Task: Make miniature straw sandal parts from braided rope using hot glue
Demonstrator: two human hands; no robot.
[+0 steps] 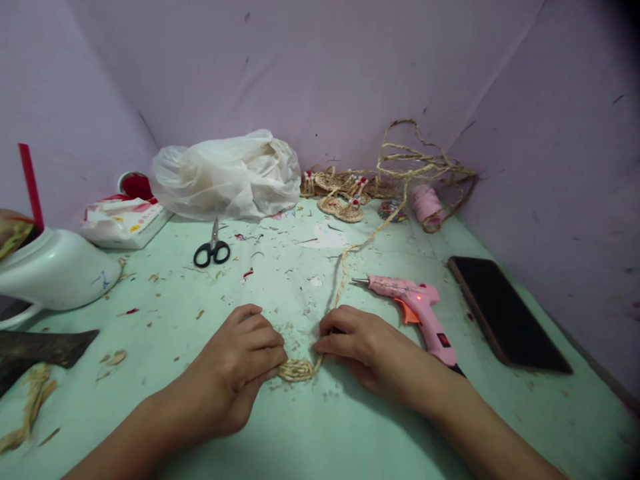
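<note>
A small coil of twisted straw cord [296, 371] lies low over the table in front of me. My left hand [253, 367] is closed, its fingers pinching the coil's left end. With thumb and fingers together, my right hand [357, 343] grips the loose straw cord [343, 283] just where it leaves the coil's right side. From there the cord runs up and back to a tangled bundle of cord [415, 157] by the far wall. Beside my right hand lies a pink glue gun [413, 300] with an orange trigger and a lit red light.
Black-handled scissors [212, 252] lie left of centre. A white plastic bag [230, 177], woven straw pieces with beads [343, 200] and a pink spool [427, 205] stand along the back. A phone [507, 310] lies right; a white pitcher [63, 270] and a tissue packet [123, 223] stand left.
</note>
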